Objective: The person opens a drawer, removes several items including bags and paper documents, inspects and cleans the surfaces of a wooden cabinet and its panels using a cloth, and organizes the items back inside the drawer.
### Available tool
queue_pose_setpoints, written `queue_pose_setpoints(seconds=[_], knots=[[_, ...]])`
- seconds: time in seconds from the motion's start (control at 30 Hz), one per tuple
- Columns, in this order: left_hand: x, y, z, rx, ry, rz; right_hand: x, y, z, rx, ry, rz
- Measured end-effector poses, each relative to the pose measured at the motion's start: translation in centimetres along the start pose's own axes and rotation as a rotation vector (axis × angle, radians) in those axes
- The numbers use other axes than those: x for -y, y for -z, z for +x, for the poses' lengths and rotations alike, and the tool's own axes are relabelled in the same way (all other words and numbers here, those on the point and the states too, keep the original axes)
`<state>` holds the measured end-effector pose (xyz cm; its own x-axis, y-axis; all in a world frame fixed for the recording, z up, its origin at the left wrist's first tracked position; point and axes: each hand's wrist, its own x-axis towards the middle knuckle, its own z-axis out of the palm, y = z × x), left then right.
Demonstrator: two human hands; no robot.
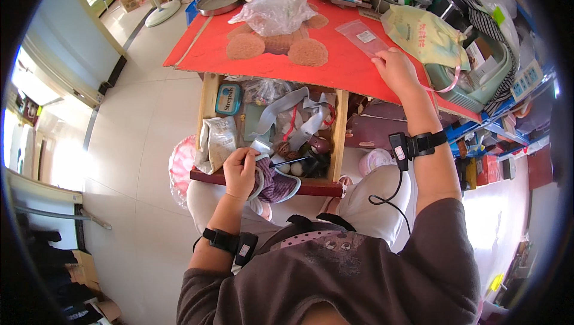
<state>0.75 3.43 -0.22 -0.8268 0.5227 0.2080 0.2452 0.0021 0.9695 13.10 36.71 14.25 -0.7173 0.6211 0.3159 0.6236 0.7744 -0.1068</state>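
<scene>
My left hand grips a purple knitted fabric piece with pale trim, at the front edge of a pulled-out wooden drawer. A thin dark rod lies beside the fabric; whether I hold it too is unclear. My right hand pinches the lower corner of a clear zip bag with a white label, over the red tabletop. In the drawer are a Strepsils tin, a crumpled paper packet, a grey ribbon, a red cord and walnuts.
A crumpled plastic bag and a round metal pan are at the table's back. On its right stand a yellow bag and a green plastic basket. A pink plastic-wrapped item is left of the drawer.
</scene>
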Motion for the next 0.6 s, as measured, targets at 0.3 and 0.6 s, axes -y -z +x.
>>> queue_pose_setpoints(seconds=[0.3,0.6], knots=[[-0.1,0.2,-0.2,0.012,0.006,-0.014,4.2,1.9,-0.2,-0.265,-0.024,0.503],[0.5,-0.1,0.0,-0.011,-0.016,-0.022,3.4,1.3,2.9,-0.048,-0.36,1.318]])
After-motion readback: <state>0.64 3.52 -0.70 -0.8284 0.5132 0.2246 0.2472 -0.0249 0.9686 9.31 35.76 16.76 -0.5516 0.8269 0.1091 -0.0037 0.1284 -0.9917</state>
